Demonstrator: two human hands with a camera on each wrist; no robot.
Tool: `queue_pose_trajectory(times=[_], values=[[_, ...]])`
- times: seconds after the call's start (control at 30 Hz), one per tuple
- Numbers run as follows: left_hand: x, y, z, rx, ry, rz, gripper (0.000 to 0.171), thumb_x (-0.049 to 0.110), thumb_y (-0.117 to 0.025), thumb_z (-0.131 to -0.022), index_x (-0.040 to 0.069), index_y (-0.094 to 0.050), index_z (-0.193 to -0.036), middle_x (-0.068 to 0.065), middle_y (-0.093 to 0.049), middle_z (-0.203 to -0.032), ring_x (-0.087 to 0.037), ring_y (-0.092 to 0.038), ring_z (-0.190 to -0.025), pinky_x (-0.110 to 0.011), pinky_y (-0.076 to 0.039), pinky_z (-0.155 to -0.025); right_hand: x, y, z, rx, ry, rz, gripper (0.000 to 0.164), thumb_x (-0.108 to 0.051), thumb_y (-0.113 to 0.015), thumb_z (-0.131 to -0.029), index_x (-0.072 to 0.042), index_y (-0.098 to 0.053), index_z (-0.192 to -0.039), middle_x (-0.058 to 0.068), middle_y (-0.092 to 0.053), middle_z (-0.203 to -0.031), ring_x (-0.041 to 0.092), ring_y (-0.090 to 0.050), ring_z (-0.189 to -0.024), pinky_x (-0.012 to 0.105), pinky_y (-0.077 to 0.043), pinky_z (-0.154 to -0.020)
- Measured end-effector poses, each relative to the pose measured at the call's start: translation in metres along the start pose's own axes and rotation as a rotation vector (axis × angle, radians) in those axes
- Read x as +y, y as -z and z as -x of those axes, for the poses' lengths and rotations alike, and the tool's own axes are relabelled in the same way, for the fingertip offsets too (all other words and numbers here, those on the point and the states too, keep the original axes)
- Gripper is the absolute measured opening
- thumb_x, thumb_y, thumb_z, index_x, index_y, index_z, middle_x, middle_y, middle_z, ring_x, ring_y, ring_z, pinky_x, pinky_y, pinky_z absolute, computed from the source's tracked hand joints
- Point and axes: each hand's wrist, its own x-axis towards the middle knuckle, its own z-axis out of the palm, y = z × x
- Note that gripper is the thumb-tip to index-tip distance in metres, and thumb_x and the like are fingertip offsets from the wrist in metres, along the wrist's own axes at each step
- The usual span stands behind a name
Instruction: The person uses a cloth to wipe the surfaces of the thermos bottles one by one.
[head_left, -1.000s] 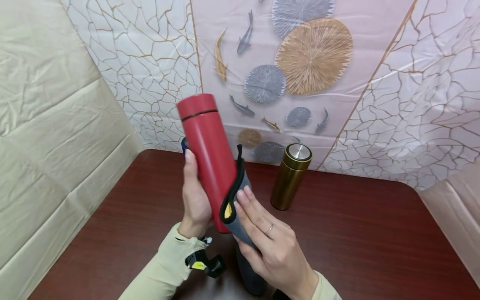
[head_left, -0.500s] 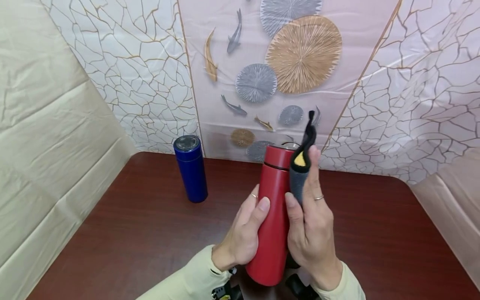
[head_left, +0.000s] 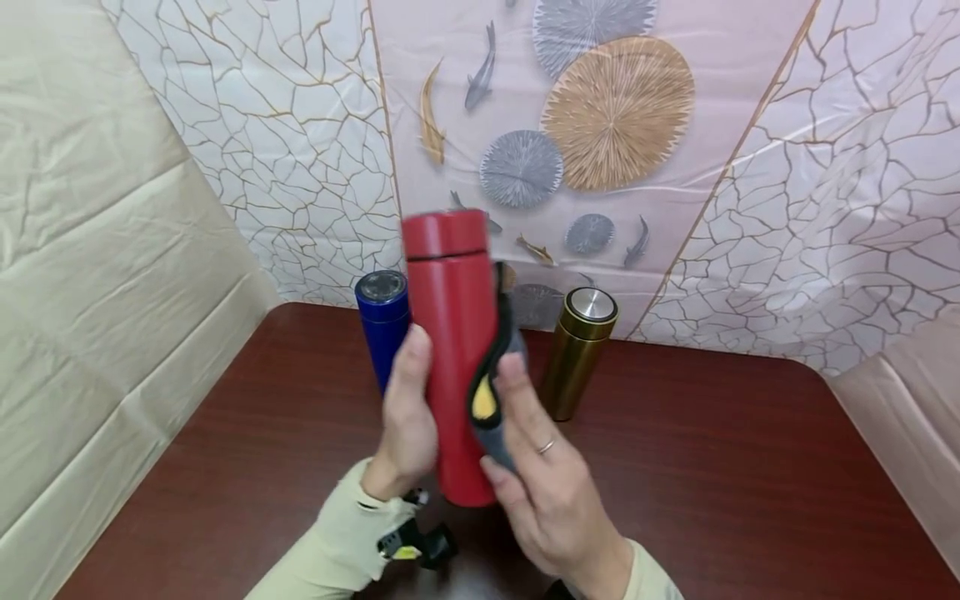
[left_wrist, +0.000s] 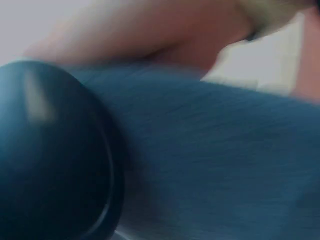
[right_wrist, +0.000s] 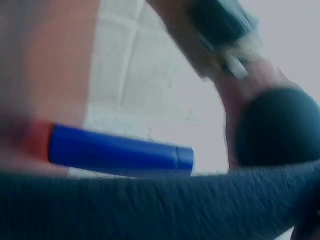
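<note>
A glossy blue cylindrical bottle [head_left: 382,333] stands near the back-left corner of the reddish-brown, faintly glossy worktop [head_left: 720,467]; a wide swing by the left hand [head_left: 407,433] could topple it. That hand holds a smooth red cylindrical bottle [head_left: 452,333], nearly upright and apparently raised above the worktop — its slick wall could slip through a loosened grip. The right hand [head_left: 555,492] holds a soft grey cloth sleeve [head_left: 495,442] alongside; a slack hold could let the limp cloth slide. A metallic gold cylindrical bottle [head_left: 581,358], just inside the worktop's back edge, could be bumped by the right knuckles.

Materials: blue bottle, shiny round top; red bottle, satin finish, thin black ring below the cap; sleeve, black-bound S-curved rim — yellow lining within; gold bottle, silvery disc top.
</note>
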Motion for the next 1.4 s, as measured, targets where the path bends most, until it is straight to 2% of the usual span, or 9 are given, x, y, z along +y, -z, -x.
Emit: queue_pose_trajectory(times=[0.07, 0.27, 0.37, 0.5, 0.63, 0.9, 1.1, 1.23, 1.4], values=[[0.010, 0.011, -0.007, 0.058, -0.020, 0.029, 0.056, 0.059, -0.033, -0.106, 0.015, -0.054, -0.132, 0.006, -0.066, -0.109, -0.010, -0.063, -0.097, -0.028, -0.053, -0.089, -0.002, -0.006, 0.004, -0.059, 0.063, 0.007, 0.048, -0.015, -0.048, -0.108, 0.022, -0.047, -0.138, 0.033, -0.036, -0.157, 0.036, -0.032, -0.153, 0.035, -0.028, -0.125], [0.029, 0.037, -0.018, 0.117, -0.089, 0.040, 0.052, 0.059, -0.041, -0.102, 0.016, -0.049, -0.131, 0.005, -0.062, -0.105, -0.009, -0.063, -0.091, -0.028, -0.056, -0.080, -0.008, -0.018, 0.012, -0.170, 0.172, 0.058, 0.049, -0.019, -0.042, -0.109, 0.019, -0.048, -0.139, 0.035, -0.040, -0.154, 0.041, -0.032, -0.152, 0.037, -0.030, -0.125], [0.031, 0.039, -0.018, 0.125, -0.095, 0.054, 0.050, 0.057, -0.043, -0.102, 0.016, -0.047, -0.131, 0.005, -0.061, -0.106, -0.009, -0.064, -0.091, -0.027, -0.058, -0.079, -0.010, -0.019, 0.014, -0.181, 0.185, 0.067, 0.049, -0.019, -0.040, -0.109, 0.019, -0.048, -0.139, 0.035, -0.041, -0.154, 0.042, -0.033, -0.151, 0.037, -0.030, -0.124], [0.028, 0.029, -0.015, 0.126, -0.066, 0.069, 0.052, 0.059, -0.039, -0.104, 0.016, -0.049, -0.131, 0.005, -0.063, -0.105, -0.009, -0.064, -0.090, -0.027, -0.056, -0.081, -0.010, -0.016, 0.011, -0.152, 0.169, 0.078, 0.049, -0.019, -0.040, -0.110, 0.019, -0.047, -0.139, 0.034, -0.039, -0.155, 0.041, -0.032, -0.152, 0.037, -0.029, -0.125], [0.016, 0.009, -0.007, 0.061, -0.034, 0.056, 0.055, 0.058, -0.033, -0.106, 0.014, -0.053, -0.131, 0.006, -0.066, -0.109, -0.010, -0.064, -0.096, -0.028, -0.054, -0.088, -0.009, -0.009, 0.005, -0.068, 0.101, 0.067, 0.049, -0.017, -0.043, -0.109, 0.021, -0.044, -0.140, 0.032, -0.034, -0.159, 0.038, -0.028, -0.154, 0.036, -0.027, -0.126], [-0.023, -0.026, 0.013, -0.252, -0.133, -0.101, 0.052, 0.039, -0.027, -0.110, 0.003, -0.041, -0.145, -0.016, -0.060, -0.127, -0.019, -0.059, -0.117, -0.033, -0.050, -0.103, -0.003, 0.018, -0.008, 0.173, -0.094, 0.043, 0.052, -0.020, -0.047, -0.109, 0.018, -0.042, -0.143, 0.026, -0.032, -0.162, 0.031, -0.034, -0.153, 0.032, -0.032, -0.123], [-0.039, -0.037, 0.028, -0.401, -0.083, -0.148, 0.042, 0.036, -0.032, -0.109, 0.006, -0.042, -0.135, -0.018, -0.065, -0.106, -0.016, -0.068, -0.097, -0.034, -0.059, -0.084, -0.001, 0.037, -0.013, 0.290, -0.225, 0.043, 0.060, -0.020, -0.051, -0.107, 0.021, -0.032, -0.147, 0.027, -0.037, -0.160, 0.030, -0.042, -0.148, 0.030, -0.037, -0.121], [-0.039, -0.038, 0.030, -0.401, -0.066, -0.167, 0.038, 0.035, -0.033, -0.109, 0.006, -0.043, -0.132, -0.016, -0.065, -0.102, -0.014, -0.068, -0.093, -0.033, -0.059, -0.081, -0.002, 0.035, -0.012, 0.314, -0.242, 0.041, 0.061, -0.020, -0.052, -0.107, 0.021, -0.032, -0.147, 0.028, -0.034, -0.161, 0.030, -0.041, -0.149, 0.031, -0.036, -0.121], [-0.027, -0.029, 0.021, -0.291, -0.088, -0.152, 0.045, 0.033, -0.029, -0.110, 0.005, -0.045, -0.141, -0.017, -0.062, -0.123, -0.020, -0.061, -0.115, -0.033, -0.052, -0.101, -0.003, 0.015, -0.008, 0.260, -0.135, 0.000, 0.055, -0.020, -0.048, -0.108, 0.018, -0.037, -0.147, 0.024, -0.028, -0.165, 0.033, -0.029, -0.155, 0.036, -0.028, -0.126]])
